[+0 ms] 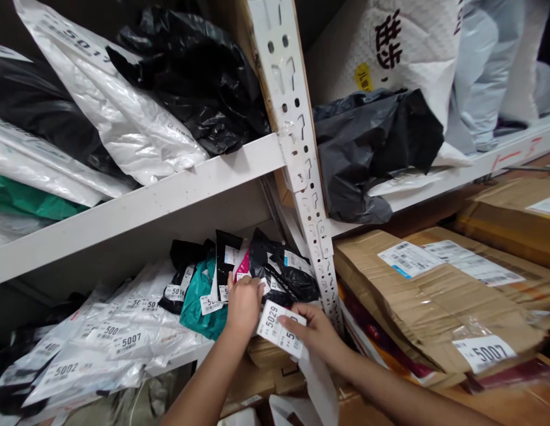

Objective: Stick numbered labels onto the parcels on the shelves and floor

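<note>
- Forearms, two, bare point(208, 378): entering from the lower edge and reaching toward the lower shelf, presumably so both hands can work close to the parcels.
- Right hand point(319, 334): thumb laid over the printed face, fingers behind, pinching the label strip; a grip that seems meant to keep the strip flat and its numbers readable.
- Label strip point(271, 322): in the right hand, just in front of the lower-shelf parcels; "5029" legible, the next number partly covered by the thumb. Its white tail point(319, 384) hangs loose below, likely because only the printed end needs support.
- Left hand point(245, 300): fingers bent at the black parcels point(304, 289), a small white label point(265, 287) beside the fingertips; whether it is pinched or pressed down cannot be told.
- Teal parcel point(206, 322): left of the left hand, tag facing outward.
- White parcels point(168, 346): overlapping in a row farther left, tags "5007" and "5002" outward, probably for reading without lifting.
- Perforated upright point(317, 219): divides these from the brown parcel point(408, 307) at right, also tagged "5007".
</note>
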### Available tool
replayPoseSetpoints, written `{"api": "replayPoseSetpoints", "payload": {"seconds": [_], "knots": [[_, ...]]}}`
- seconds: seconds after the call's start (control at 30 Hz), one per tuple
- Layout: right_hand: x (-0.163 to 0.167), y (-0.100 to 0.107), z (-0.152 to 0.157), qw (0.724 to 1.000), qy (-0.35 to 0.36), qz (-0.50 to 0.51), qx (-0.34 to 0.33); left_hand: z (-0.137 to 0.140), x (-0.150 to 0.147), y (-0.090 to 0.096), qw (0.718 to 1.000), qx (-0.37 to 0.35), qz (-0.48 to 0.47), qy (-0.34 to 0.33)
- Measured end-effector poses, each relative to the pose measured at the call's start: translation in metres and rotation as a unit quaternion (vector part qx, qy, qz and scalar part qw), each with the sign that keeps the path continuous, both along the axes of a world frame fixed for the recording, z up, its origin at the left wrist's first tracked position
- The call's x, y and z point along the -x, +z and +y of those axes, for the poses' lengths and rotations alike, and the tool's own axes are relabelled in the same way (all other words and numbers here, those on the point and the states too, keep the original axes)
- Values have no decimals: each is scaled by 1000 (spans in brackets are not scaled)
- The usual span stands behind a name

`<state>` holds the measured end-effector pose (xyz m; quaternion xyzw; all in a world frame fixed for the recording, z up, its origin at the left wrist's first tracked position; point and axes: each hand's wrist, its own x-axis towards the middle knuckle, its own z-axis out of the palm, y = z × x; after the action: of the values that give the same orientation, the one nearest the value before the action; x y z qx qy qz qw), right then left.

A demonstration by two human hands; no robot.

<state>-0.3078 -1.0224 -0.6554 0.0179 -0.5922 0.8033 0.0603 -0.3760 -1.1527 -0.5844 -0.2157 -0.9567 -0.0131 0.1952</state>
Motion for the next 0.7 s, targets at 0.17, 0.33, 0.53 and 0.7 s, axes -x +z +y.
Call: {"api": "replayPoseSetpoints", "payload": {"seconds": [0.17,0.33,0.53,0.7], "knots": [[13,15,47,993,35,3,-116,24,-19,-3,998,20,63,-22],[19,12,73,972,40,30,-229,39,-19,-16,981,83,-62,-167],[20,12,66,948,-40,96,-302,44,-4,-6,971,153,-76,-168],[27,1,61,944,-55,133,-298,30,12,22,955,187,-94,-210]]}}
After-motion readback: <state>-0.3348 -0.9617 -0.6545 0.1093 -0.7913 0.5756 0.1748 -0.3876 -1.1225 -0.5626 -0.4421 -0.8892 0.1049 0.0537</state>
